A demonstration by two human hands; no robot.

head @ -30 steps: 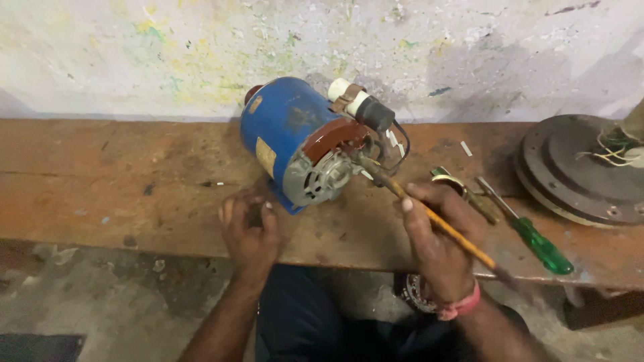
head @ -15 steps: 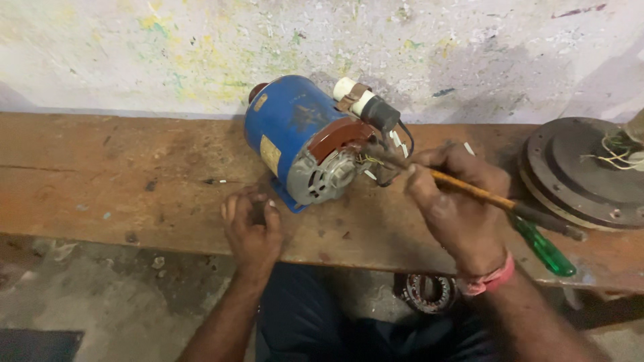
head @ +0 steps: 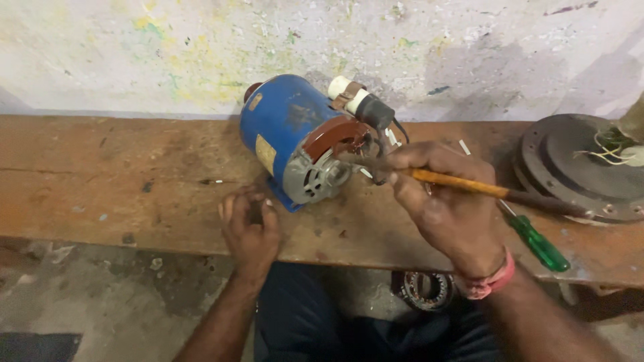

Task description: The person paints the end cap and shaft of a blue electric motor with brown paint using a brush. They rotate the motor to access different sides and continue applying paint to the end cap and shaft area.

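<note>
From the head camera, you look down on a worn wooden desk (head: 100,181) set against a paint-flecked wall (head: 201,47). A blue electric motor (head: 302,144) lies on its side near the desk's middle, its grey end cap and brown terminal plate turned toward you. Your right hand (head: 446,201) has its grip closed around an orange-handled tool (head: 469,183), fingers pinched near the tip, which reaches in at the motor's terminal end. Your left hand (head: 249,224) rests on the desk just in front of the motor, fingers curled in loosely; you cannot tell whether it holds anything. A green-handled screwdriver (head: 537,241) lies on the desk right of your right hand. A round grey metal housing (head: 577,167) with loose wires sits at the far right.
</note>
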